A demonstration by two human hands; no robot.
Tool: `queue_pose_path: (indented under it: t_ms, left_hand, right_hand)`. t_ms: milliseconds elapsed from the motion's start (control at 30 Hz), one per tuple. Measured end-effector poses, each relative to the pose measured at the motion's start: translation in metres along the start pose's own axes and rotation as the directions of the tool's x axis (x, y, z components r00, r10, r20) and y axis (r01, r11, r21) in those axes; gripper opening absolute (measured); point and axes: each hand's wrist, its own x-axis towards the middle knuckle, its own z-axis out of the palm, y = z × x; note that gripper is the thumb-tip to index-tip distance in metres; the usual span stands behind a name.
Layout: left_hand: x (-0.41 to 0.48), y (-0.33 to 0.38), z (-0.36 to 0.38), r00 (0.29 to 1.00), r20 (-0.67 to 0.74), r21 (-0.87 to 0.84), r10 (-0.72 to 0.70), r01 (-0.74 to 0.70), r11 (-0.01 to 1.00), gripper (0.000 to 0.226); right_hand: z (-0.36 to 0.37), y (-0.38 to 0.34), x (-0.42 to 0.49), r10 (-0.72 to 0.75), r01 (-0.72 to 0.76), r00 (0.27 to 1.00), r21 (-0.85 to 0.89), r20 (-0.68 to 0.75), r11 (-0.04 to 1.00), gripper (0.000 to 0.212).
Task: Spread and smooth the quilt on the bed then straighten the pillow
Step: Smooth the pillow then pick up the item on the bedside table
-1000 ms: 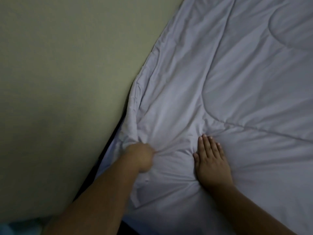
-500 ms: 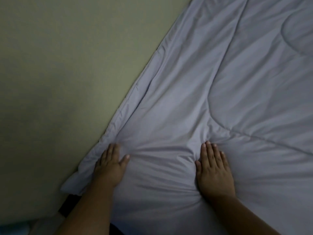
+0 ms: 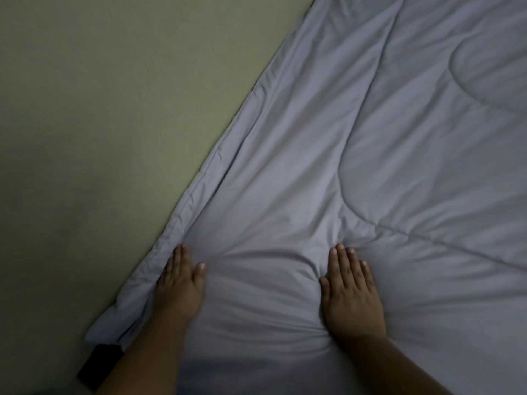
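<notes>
A: Two steps here; which is going on?
B: Smoothing, I'm judging. Quilt (image 3: 370, 138) is lying spread across the bed, its edge running along the wall (image 3: 99, 109) (greenish, dim light).
A: And the hands?
B: Left hand (image 3: 179, 289) and right hand (image 3: 350, 292) are pressing flat on it, well apart, fingers straight, creases bunching between them.
A: Next?
B: Probably sweeping outward to flatten those. Pillow isn't showing. Something dark (image 3: 98, 363) is peeking out under the corner.

No text, label, brand or number can be read anywhere. The quilt (image 3: 370, 166) is plain pale fabric with stitched seams only, and the wall (image 3: 114, 109) at the upper left is bare
</notes>
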Motion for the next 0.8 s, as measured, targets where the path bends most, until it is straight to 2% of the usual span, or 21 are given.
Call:
queue_pose_path:
  t_ms: [133, 233, 300, 367, 433, 533, 600, 633, 800]
  left_hand:
    - [0.001, 0.018, -0.018, 0.996, 0.087, -0.026, -0.027, 0.029, 0.999, 0.067]
    - [0.001, 0.043, -0.038, 0.994, 0.047, 0.020, 0.097, -0.098, 0.995, 0.061]
    - [-0.004, 0.071, -0.050, 0.978, 0.041, 0.071, 0.203, -0.206, 0.976, 0.059]
    - [-0.013, 0.108, -0.060, 0.967, 0.036, 0.069, 0.252, -0.254, 0.965, 0.057]
    - [-0.025, 0.149, -0.069, 0.959, 0.007, 0.068, 0.282, -0.282, 0.957, 0.057]
    - [-0.046, 0.214, -0.076, 0.946, -0.030, 0.093, 0.323, -0.319, 0.943, 0.059]
    - [-0.063, 0.262, -0.079, 0.942, -0.040, 0.087, 0.335, -0.330, 0.940, 0.060]
    - [-0.073, 0.288, -0.081, 0.935, -0.059, 0.080, 0.349, -0.344, 0.936, 0.060]
    - [-0.126, 0.429, -0.084, 0.895, -0.140, 0.000, 0.424, -0.428, 0.904, 0.059]
  right_hand:
    - [-0.010, -0.002, -0.001, 0.006, -0.008, 0.998, 0.027, 0.067, 1.000, 0.065]
    - [-0.024, -0.003, 0.001, 0.021, -0.030, 0.993, 0.079, 0.113, 0.996, 0.067]
    - [-0.040, -0.001, 0.005, -0.006, -0.009, 0.993, 0.126, 0.122, 0.992, 0.069]
    - [-0.061, 0.006, 0.015, -0.036, 0.017, 0.989, 0.139, 0.141, 0.990, 0.071]
    - [-0.084, 0.020, 0.025, -0.048, 0.039, 0.996, 0.133, 0.072, 0.990, 0.066]
    - [-0.127, 0.055, 0.035, -0.105, 0.098, 0.993, 0.127, 0.045, 0.987, 0.067]
    - [-0.155, 0.088, 0.037, -0.123, 0.125, 0.992, 0.089, -0.031, 0.988, 0.070]
    - [-0.173, 0.107, 0.038, -0.113, 0.119, 0.991, 0.077, -0.076, 0.990, 0.070]
    - [-0.253, 0.230, 0.047, -0.066, 0.068, 0.990, 0.014, -0.129, 0.998, 0.064]
